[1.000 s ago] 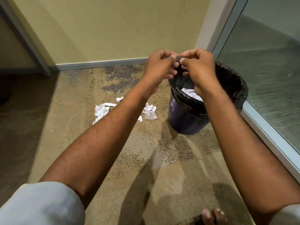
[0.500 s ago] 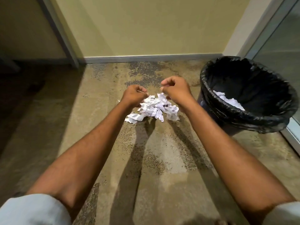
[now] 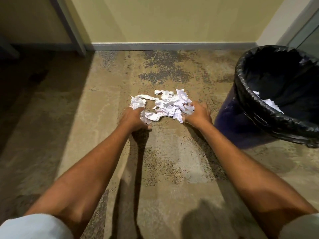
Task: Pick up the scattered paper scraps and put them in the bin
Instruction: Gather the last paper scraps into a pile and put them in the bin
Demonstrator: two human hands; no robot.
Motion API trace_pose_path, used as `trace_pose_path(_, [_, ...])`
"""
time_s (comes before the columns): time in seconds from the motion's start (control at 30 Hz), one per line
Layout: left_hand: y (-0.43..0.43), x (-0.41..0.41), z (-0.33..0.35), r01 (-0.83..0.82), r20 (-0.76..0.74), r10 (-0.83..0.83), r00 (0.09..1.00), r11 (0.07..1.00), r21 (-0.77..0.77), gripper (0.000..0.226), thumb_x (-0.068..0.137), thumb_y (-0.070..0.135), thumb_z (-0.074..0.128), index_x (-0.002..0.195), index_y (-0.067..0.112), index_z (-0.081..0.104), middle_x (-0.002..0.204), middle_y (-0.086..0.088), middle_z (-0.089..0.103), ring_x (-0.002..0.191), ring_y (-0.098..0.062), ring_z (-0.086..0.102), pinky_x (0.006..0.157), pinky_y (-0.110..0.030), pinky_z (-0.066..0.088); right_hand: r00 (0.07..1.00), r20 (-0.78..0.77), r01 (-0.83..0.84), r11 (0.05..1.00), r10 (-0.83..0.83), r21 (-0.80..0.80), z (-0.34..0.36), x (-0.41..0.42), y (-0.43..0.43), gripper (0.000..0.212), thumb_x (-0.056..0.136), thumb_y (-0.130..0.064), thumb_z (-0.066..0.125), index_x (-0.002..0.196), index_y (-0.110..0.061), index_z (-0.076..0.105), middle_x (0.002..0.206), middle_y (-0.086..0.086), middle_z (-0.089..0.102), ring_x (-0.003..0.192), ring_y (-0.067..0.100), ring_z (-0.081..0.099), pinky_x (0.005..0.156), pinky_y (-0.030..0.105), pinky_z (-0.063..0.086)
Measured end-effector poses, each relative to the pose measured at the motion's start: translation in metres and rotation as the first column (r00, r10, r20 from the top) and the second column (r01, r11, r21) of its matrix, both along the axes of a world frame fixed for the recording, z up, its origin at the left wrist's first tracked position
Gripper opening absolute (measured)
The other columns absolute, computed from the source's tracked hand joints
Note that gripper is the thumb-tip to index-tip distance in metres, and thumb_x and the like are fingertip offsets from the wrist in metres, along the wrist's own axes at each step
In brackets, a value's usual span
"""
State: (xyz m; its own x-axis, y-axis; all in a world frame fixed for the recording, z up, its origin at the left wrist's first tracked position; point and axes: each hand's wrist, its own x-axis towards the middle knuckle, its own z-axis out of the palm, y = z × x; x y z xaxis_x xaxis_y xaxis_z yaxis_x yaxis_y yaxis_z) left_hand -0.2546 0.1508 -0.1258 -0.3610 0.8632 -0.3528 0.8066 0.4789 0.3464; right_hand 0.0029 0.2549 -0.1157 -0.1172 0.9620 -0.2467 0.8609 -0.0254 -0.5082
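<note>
A pile of crumpled white paper scraps (image 3: 168,103) lies on the speckled floor in the middle of the view. My left hand (image 3: 133,119) is down at the pile's near left edge, its fingers and thumb curled round a crumpled scrap (image 3: 151,116). On the pile's right edge, my right hand (image 3: 198,114) has its fingers curled over the scraps there. To the right stands a dark bin with a black liner (image 3: 245,95), close beside my right hand. A few white scraps (image 3: 271,104) lie inside it.
A yellow wall with a grey baseboard (image 3: 172,46) runs behind the pile. A grey door frame post (image 3: 72,26) stands at the back left, with a dark shadowed area beyond. A glass panel (image 3: 309,31) rises behind the bin.
Both hands left the bin's liner rim, swung left and came down onto the floor pile. They now grip scraps at its left and right edges.
</note>
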Motion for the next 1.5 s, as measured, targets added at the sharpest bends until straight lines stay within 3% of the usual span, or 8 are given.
trace_pose_path(0.23, [0.001,0.01,-0.011,0.07,-0.083,-0.056,0.995,0.983,0.172,0.055,0.086,0.026,0.083,0.137,0.031,0.065,0.123,-0.009,0.061,0.111,-0.028,0.06,0.087,-0.037,0.053,0.992,0.108,-0.06,0.997,0.066,-0.055,-0.014,0.007,0.006,0.117,0.077,-0.023,0.094,0.166,-0.039,0.02,0.176,0.004,0.011,0.156,0.039,0.022,0.117,0.052,0.039])
trace_pose_path(0.43, [0.01,0.015,0.0,0.079,-0.05,-0.067,0.997,0.943,0.323,0.019,0.093,0.016,0.077,0.111,0.023,0.078,0.117,-0.005,0.063,0.1,-0.021,0.061,0.079,-0.035,0.056,0.99,0.1,-0.099,0.995,0.1,-0.013,-0.026,0.004,0.021,0.077,0.084,-0.023,0.087,0.152,-0.029,0.052,0.154,0.005,0.045,0.142,0.032,0.037,0.106,0.047,0.043])
trace_pose_path(0.7, [0.025,0.007,0.02,-0.131,-0.008,0.137,0.991,0.96,0.246,0.033,0.091,0.003,0.077,0.121,0.016,0.076,0.173,-0.013,0.024,0.151,-0.034,0.04,0.106,-0.036,0.046,0.999,-0.008,-0.039,0.999,0.039,0.034,-0.033,-0.012,0.022,0.027,0.081,-0.001,0.078,0.08,-0.026,0.066,0.114,0.003,0.062,0.102,0.024,0.06,0.081,0.037,0.054])
trace_pose_path(0.83, [0.027,-0.007,0.002,-0.178,0.017,0.18,0.983,0.949,0.26,0.018,0.088,0.006,0.08,0.101,0.018,0.078,0.119,-0.011,0.07,0.106,-0.027,0.066,0.075,-0.034,0.051,0.996,-0.081,-0.039,0.999,0.041,0.03,-0.027,-0.013,0.021,0.023,0.081,0.001,0.076,0.089,-0.02,0.071,0.103,0.002,0.068,0.09,0.018,0.062,0.068,0.029,0.049])
trace_pose_path(1.0, [0.029,-0.009,-0.011,-0.218,0.082,0.203,0.976,0.936,0.278,0.022,0.088,0.002,0.074,0.088,0.024,0.073,0.084,-0.002,0.069,0.086,-0.024,0.067,0.067,-0.031,0.056,0.974,-0.183,-0.132,0.991,0.13,0.002,-0.006,-0.025,0.023,0.034,0.081,0.005,0.076,0.099,-0.02,0.061,0.109,0.005,0.064,0.091,0.022,0.064,0.066,0.034,0.052])
trace_pose_path(1.23, [0.043,0.013,0.003,-0.115,0.247,0.036,0.968,0.943,0.312,0.045,0.091,0.012,0.076,0.134,0.022,0.065,0.105,0.0,0.069,0.08,-0.016,0.064,0.057,-0.024,0.046,0.937,-0.14,-0.346,0.906,0.32,-0.242,0.003,-0.053,0.018,0.1,0.074,-0.006,0.094,0.153,-0.023,0.036,0.133,0.011,0.058,0.108,0.026,0.065,0.08,0.042,0.06])
trace_pose_path(1.37, [0.053,0.02,0.004,0.02,0.301,-0.067,0.951,0.987,0.159,0.088,0.087,0.024,0.084,0.162,0.026,0.036,0.148,-0.012,0.057,0.125,-0.029,0.062,0.096,-0.037,0.053,0.926,-0.11,-0.375,0.906,0.36,-0.197,-0.005,-0.062,0.011,0.097,0.071,-0.015,0.097,0.151,-0.027,0.042,0.152,0.011,0.041,0.131,0.03,0.049,0.092,0.04,0.047])
trace_pose_path(1.5, [0.054,0.027,-0.001,0.09,0.36,-0.126,0.925,0.989,0.114,0.068,0.086,0.019,0.085,0.146,0.015,0.053,0.127,-0.005,0.064,0.112,-0.022,0.061,0.093,-0.034,0.05,0.93,-0.174,-0.351,0.924,0.325,-0.151,-0.01,-0.068,0.004,0.084,0.075,-0.009,0.092,0.145,-0.03,0.051,0.138,0.009,0.052,0.114,0.025,0.061,0.082,0.038,0.06])
